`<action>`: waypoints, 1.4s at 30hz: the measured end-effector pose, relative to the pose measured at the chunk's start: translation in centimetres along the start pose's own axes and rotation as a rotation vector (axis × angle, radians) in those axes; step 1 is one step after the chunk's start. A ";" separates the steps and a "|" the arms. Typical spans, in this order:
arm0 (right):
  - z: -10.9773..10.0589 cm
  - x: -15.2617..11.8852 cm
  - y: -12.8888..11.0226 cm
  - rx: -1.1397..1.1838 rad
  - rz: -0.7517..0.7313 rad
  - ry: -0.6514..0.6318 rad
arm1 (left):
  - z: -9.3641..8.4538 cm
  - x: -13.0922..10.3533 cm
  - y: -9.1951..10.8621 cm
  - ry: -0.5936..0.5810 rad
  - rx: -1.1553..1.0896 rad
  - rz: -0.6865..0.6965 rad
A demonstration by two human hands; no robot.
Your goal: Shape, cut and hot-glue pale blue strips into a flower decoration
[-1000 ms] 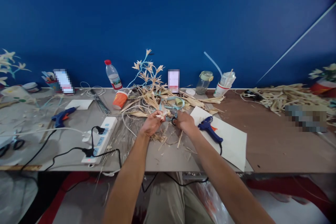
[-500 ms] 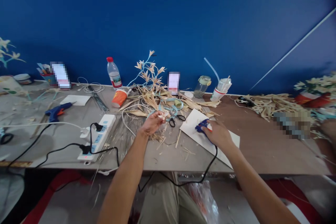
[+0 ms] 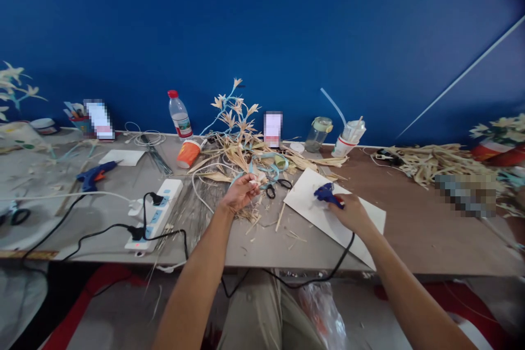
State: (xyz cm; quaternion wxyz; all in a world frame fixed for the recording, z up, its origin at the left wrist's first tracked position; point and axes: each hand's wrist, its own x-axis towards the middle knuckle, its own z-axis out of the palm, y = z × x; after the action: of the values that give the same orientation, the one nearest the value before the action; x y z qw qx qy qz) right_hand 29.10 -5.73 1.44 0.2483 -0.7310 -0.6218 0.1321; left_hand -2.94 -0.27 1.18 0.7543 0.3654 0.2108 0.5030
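My left hand [image 3: 240, 194] pinches a small pale piece [image 3: 259, 176] that looks like folded corn husk, its far side lost against the pile behind. My right hand [image 3: 351, 212] is closed round the handle of a blue hot glue gun [image 3: 326, 193], above or resting on a white sheet [image 3: 305, 188]; I cannot tell which. Between the hands, black-handled scissors [image 3: 283, 184] lie on the table. Just beyond my left hand is a heap of dry husk strips [image 3: 227, 153], with a branch of husk flowers [image 3: 238, 106] on blue stems rising from it.
A white power strip [image 3: 158, 216] with black cords lies to the left, near another blue glue gun [image 3: 96, 175]. An orange paper cup [image 3: 188, 153], a bottle [image 3: 179, 117], a phone [image 3: 272, 128] and a glass jar [image 3: 318, 134] stand along the wall. More husk strips [image 3: 430, 161] lie right.
My right hand and the glue gun have shifted slightly right, away from my left hand, and the gun has turned so more of its body shows. My left hand keeps its pinch.
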 end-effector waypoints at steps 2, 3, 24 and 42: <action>-0.5 0.1 0.3 0.281 0.064 0.069 | 0.0 0.0 0.1 -0.011 -0.015 -0.007; -0.8 0.1 0.3 0.454 0.107 0.104 | 0.0 0.0 0.1 -0.016 -0.022 -0.008; 1.5 -0.1 -9.9 0.937 -0.254 -0.572 | -0.4 -0.2 0.4 0.024 0.028 -0.011; 2.4 1.0 -8.2 0.874 -0.271 -0.646 | -1.0 -0.2 0.4 0.054 0.085 -0.093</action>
State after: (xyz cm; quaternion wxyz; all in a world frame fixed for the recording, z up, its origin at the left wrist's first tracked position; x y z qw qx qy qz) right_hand 21.15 -3.39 3.90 0.3401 -0.3959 -0.6421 0.5616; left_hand -3.92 -0.02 0.82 0.7547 0.3731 0.2689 0.4678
